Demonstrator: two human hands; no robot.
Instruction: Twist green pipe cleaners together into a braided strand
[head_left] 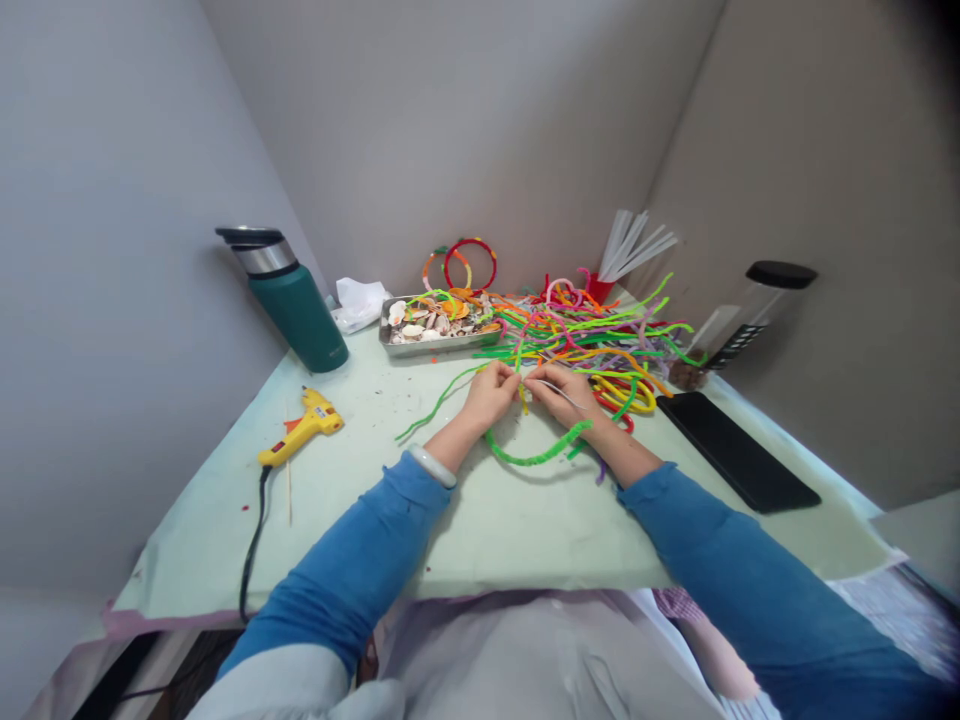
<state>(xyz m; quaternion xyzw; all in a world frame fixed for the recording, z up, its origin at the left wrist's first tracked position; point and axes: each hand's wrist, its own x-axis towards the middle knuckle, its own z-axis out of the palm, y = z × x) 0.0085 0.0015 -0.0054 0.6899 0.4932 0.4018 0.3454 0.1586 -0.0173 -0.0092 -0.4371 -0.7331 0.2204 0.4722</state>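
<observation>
My left hand [491,392] and my right hand [564,396] meet almost fingertip to fingertip above the middle of the table. Both are closed in a pinch. A green pipe cleaner [536,461], bent in a curve, hangs below and between them. Its upper part is hidden behind my fingers. A short yellow piece [524,402] shows between my fingertips. Along my right fingers runs a thin pale strand [564,393], pinched at its left end. Another thin green pipe cleaner [439,405] stretches out to the left of my left hand.
Behind my hands lies a heap of coloured pipe cleaners [577,325] beside a metal tray [442,346] of shells. A yellow glue gun [304,428] and green bottle [300,310] are left; a black phone [739,450] and clear bottle [742,315] are right. White sticks [634,245] stand behind.
</observation>
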